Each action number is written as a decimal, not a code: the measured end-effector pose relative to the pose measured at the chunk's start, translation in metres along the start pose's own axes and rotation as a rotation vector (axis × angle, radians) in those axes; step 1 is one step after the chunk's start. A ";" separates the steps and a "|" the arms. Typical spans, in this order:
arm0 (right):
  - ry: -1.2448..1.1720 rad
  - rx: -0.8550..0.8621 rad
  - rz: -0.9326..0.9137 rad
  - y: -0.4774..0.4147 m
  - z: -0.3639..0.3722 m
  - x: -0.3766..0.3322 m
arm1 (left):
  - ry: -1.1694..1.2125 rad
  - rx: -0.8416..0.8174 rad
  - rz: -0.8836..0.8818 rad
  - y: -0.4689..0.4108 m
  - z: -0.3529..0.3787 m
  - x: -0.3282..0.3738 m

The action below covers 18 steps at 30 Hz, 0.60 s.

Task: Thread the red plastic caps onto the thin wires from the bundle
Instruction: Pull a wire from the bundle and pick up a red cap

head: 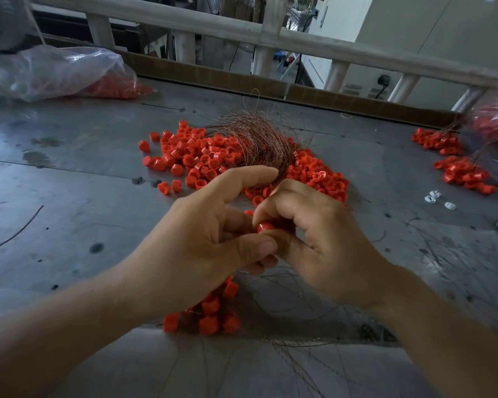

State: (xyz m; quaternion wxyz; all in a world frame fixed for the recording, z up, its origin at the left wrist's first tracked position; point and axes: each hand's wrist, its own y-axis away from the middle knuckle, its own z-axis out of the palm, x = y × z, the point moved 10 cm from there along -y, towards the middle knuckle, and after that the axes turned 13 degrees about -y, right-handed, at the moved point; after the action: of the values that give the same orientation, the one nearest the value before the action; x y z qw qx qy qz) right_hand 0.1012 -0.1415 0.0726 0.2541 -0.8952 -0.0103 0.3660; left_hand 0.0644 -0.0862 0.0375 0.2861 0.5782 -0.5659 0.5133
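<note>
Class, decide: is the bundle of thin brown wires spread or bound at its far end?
Spread: the thin brown wires fan over red plastic caps.

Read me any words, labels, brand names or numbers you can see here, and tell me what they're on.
None can be read anywhere in this view.
The red caps: no print shows.
The clear plastic bag: no label shows.
The wall socket behind the railing: too small and blurred to tell any marking.
</note>
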 end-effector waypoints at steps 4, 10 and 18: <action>-0.018 0.006 -0.003 0.001 0.000 -0.001 | -0.011 0.001 -0.001 0.001 0.001 0.002; -0.105 0.019 0.051 0.000 -0.004 0.006 | 0.068 0.004 -0.027 -0.002 0.000 0.002; -0.304 0.053 0.153 -0.002 -0.009 0.015 | 0.186 -0.029 -0.051 -0.008 -0.011 0.003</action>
State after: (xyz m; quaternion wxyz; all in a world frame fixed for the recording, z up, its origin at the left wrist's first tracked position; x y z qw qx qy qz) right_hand 0.1185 -0.1409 0.0687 0.2443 -0.8208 0.0294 0.5155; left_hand 0.0682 -0.0755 0.0455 0.3587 0.5380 -0.5296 0.5490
